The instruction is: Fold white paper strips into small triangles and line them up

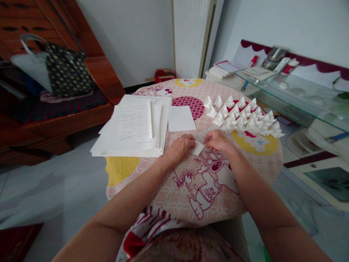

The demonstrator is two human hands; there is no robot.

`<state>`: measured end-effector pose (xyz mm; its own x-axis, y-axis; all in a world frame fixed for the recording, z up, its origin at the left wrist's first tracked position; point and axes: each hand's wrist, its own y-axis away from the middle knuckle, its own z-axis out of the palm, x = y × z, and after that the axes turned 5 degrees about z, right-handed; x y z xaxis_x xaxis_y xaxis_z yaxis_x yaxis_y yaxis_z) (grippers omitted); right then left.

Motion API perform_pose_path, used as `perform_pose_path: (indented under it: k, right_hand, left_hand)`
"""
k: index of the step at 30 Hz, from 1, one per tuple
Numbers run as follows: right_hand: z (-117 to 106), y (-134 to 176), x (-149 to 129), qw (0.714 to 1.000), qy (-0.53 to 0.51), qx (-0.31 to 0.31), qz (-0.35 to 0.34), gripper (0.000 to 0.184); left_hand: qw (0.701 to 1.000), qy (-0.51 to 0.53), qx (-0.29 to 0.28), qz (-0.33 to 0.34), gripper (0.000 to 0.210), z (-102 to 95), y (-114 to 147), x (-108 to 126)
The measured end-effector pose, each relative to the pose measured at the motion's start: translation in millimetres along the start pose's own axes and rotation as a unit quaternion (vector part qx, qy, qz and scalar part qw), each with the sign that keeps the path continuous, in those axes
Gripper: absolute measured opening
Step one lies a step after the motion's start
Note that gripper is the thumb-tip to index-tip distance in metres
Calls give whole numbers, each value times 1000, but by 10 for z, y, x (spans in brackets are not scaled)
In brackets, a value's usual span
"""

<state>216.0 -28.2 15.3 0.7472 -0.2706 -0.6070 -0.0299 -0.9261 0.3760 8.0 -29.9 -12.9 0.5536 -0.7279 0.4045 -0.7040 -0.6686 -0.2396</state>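
Small folded white paper piece (197,148) at the fingers of both hands, over the near middle of a round table (169,198) covered with pink patterned cloth.
The left hand (182,147) grips the piece by its left side; the right hand (219,141) has its fingers bunched at the opposite corner, though whether they pinch it I cannot tell. Just below, a maroon-outlined cartoon dog (208,185) on the cloth wears a shirt reading "JOE COOL". Beyond the left hand lies a plain white paper sheet (181,119), beside a stack of white papers (107,145) whose top page (132,120) bears handwritten lines too small to read. Rows of pointed white folded-paper shapes (241,115) stand beyond the right hand.
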Motion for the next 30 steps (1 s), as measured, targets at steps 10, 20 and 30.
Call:
perform_pose_path:
  k: [10,20,30]
  right_hand:
    - [178,72,-199,997,-46,-14,-55,10]
    - [207,39,-179,998,-32,-12,-57,13]
    - [221,31,-171,998,-39,-9,-49,8]
  left_hand:
    - [994,96,45,-15,24,-37,-8,-52]
    - [988,46,66,-134,17,26,-135,126]
    - [986,99,52,-122,37,-21,-85,54]
